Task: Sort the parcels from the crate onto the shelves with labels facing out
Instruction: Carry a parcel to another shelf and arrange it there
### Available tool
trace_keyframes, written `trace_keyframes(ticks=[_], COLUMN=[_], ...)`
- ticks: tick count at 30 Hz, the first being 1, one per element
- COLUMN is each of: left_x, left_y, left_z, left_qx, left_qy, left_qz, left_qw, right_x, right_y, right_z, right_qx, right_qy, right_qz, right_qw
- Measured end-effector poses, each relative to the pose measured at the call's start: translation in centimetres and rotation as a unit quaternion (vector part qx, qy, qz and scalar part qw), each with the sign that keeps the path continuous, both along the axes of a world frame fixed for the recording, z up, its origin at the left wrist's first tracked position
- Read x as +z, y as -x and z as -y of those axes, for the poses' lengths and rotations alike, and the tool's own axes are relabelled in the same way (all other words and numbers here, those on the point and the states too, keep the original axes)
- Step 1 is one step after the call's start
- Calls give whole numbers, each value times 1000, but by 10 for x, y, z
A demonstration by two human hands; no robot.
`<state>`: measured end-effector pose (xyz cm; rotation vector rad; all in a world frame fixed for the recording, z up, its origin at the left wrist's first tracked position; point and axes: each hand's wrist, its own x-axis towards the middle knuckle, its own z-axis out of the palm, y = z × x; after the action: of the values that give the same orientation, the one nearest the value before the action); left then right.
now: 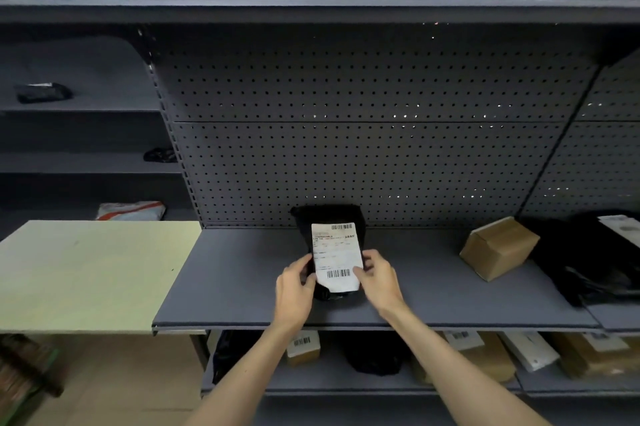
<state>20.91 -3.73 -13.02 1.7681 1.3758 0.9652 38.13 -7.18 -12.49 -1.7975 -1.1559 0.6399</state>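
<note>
Both hands grasp the parcel: left hand (294,282) pinches its left edge, right hand (377,275) its right. The parcel (329,218) stands on the shelf (242,287), leaning toward the backboard (346,148). Label (336,254) faces out; recommend settling the base before release.
</note>
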Motion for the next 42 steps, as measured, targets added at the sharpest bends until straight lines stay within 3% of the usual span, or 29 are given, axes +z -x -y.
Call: trace_keyframes(ticks=[8, 11, 18, 27, 42], left_x=[-21, 0, 76, 112, 87], left_y=[22, 23, -6, -68, -210], left_z=[-8, -13, -46, -44, -4], left_qx=[-26, -25, -117, -168, -188], left_qy=[75, 18, -112, -174, -120], left_qz=[-120, -217, -411, -371, -368], left_qw=[990, 976, 897, 896, 903], right_x=[-19, -2, 73, 121, 94], right_y=[4, -1, -17, -63, -243], right_z=[0, -2, -15, 11, 64], right_qx=[77, 97, 94, 32, -10], right_qy=[159, 193, 153, 136, 193], right_qz=[98, 201, 403, 443, 418], right_qw=[979, 955, 898, 886, 888])
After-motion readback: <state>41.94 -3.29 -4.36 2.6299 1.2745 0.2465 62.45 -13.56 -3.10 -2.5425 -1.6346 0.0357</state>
